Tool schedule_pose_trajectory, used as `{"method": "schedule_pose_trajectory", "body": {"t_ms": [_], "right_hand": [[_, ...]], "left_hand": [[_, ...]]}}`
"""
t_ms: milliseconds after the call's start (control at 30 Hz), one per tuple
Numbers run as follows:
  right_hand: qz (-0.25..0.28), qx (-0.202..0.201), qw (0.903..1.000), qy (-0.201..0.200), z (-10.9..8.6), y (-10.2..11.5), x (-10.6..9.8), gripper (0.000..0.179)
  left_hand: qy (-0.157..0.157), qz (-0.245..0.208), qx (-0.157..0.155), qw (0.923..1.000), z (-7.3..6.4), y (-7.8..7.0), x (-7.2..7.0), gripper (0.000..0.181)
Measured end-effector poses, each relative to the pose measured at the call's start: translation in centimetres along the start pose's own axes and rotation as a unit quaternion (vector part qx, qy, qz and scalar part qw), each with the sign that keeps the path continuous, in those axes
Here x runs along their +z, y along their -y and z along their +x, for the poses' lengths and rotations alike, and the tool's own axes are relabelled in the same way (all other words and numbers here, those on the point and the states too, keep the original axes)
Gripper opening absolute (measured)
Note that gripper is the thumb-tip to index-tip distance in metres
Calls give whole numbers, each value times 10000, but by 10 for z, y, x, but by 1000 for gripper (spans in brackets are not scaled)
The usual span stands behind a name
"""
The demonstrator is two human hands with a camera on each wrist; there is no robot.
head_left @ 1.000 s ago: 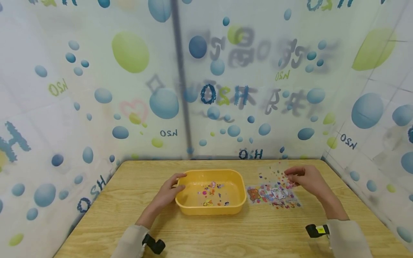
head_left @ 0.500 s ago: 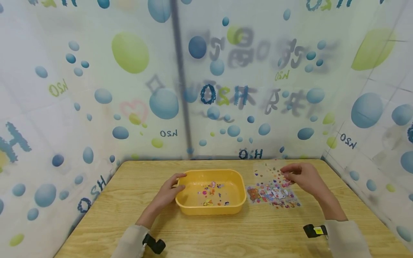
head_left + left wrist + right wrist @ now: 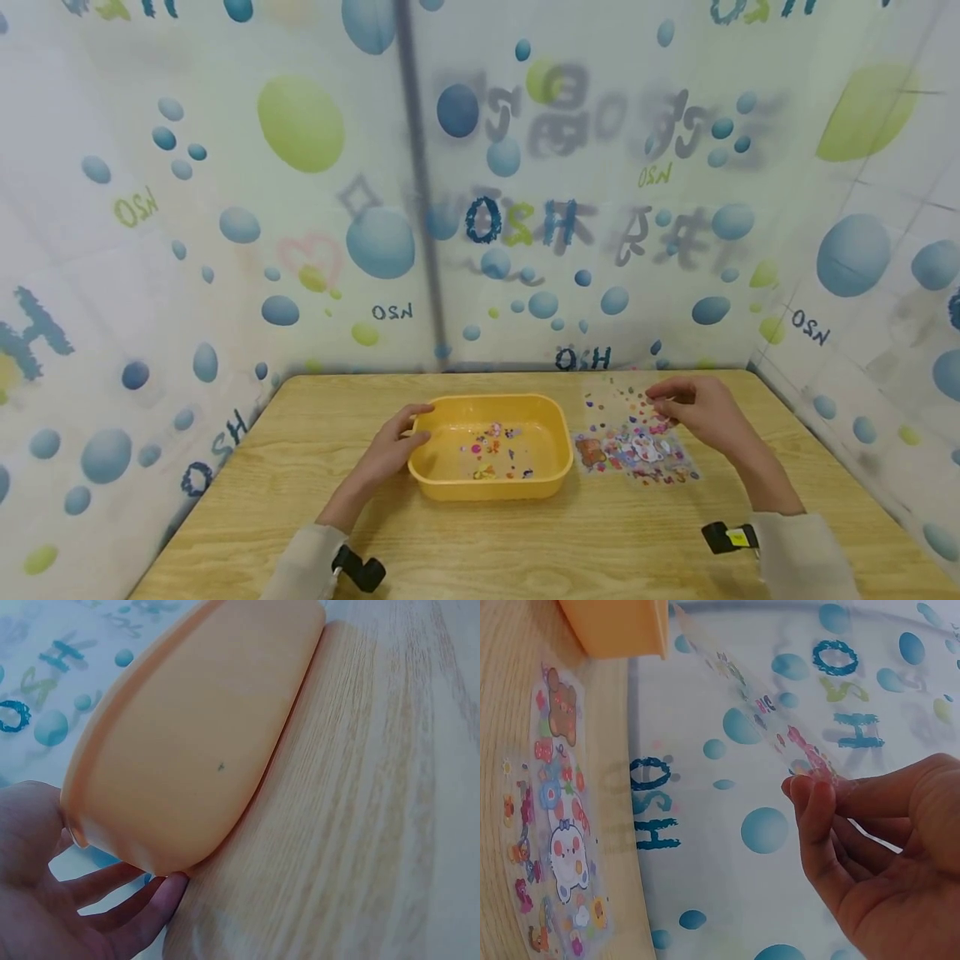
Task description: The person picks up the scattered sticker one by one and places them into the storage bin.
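At its left end, a yellow plastic tray (image 3: 491,490) is gripped by my left hand (image 3: 390,446), thumb over the rim. In the left wrist view the fingertips (image 3: 176,885) press against the tray's outer wall near its base. My right hand (image 3: 708,412) pinches a clear sticker sheet (image 3: 757,705) by one edge between thumb and fingers, raised above the table. Small colourful stickers dot this thin sheet. Below it, other clear sticker sheets (image 3: 637,454) lie overlapping on the table, with a brown bear and a white animal among their pictures.
Inside the tray, small stickers (image 3: 491,446) on clear film lie on the floor. The wooden table (image 3: 510,550) ends at a curtain (image 3: 300,250) printed with blue and green bubbles, which also rises along both sides.
My right hand has moved a little left and away from me, bringing the pinched sticker sheet with it. My left hand and the tray have stayed in place.
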State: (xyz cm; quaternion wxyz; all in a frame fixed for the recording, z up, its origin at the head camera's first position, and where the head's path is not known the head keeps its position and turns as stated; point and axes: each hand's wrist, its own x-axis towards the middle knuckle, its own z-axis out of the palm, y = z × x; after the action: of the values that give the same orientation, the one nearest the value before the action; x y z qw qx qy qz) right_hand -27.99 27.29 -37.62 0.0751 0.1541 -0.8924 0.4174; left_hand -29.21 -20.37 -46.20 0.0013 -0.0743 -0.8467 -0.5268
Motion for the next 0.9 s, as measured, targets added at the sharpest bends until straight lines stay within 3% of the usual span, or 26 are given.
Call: {"method": "schedule_pose_trajectory", "body": {"t_ms": [500, 900], "right_hand": [[186, 63, 9996, 187, 7, 15, 16, 22], [-153, 125, 9979, 610, 27, 37, 44, 19]], "left_hand": [[24, -26, 14, 10000, -1, 1, 0, 43], [66, -72, 26, 9999, -2, -2, 1, 44]]}}
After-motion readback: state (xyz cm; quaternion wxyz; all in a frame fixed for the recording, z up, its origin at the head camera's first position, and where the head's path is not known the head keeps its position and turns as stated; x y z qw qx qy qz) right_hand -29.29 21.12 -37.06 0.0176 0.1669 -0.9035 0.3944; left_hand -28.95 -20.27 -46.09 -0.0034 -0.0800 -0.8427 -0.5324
